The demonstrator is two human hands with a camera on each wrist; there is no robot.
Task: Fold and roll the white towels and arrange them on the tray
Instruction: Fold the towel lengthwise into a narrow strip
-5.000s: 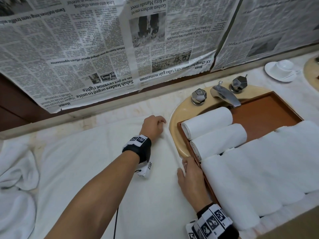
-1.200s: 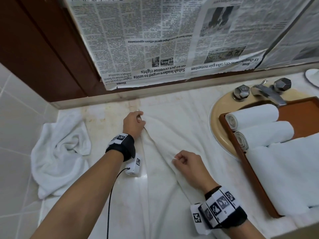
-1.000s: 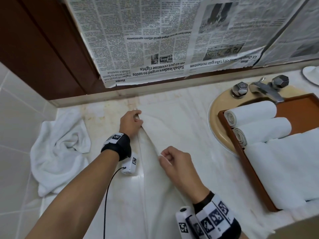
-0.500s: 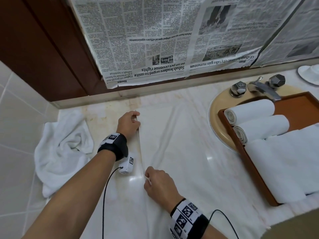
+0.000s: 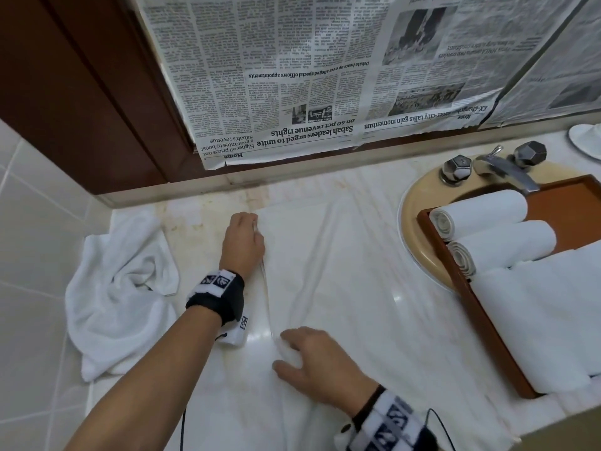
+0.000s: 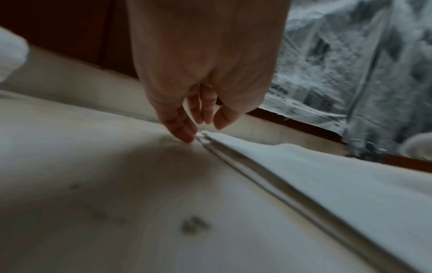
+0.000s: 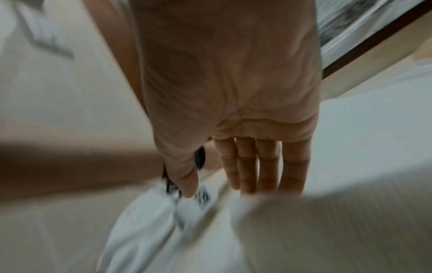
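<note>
Now our left hand (image 5: 243, 245) pinches the folded towel (image 5: 341, 288) at its far corner; right hand (image 5: 320, 362) lies flat, fingers straight, on the near edge

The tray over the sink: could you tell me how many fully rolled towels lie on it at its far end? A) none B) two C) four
B: two rolled towels lie side by side at the far end of the tray.
</note>
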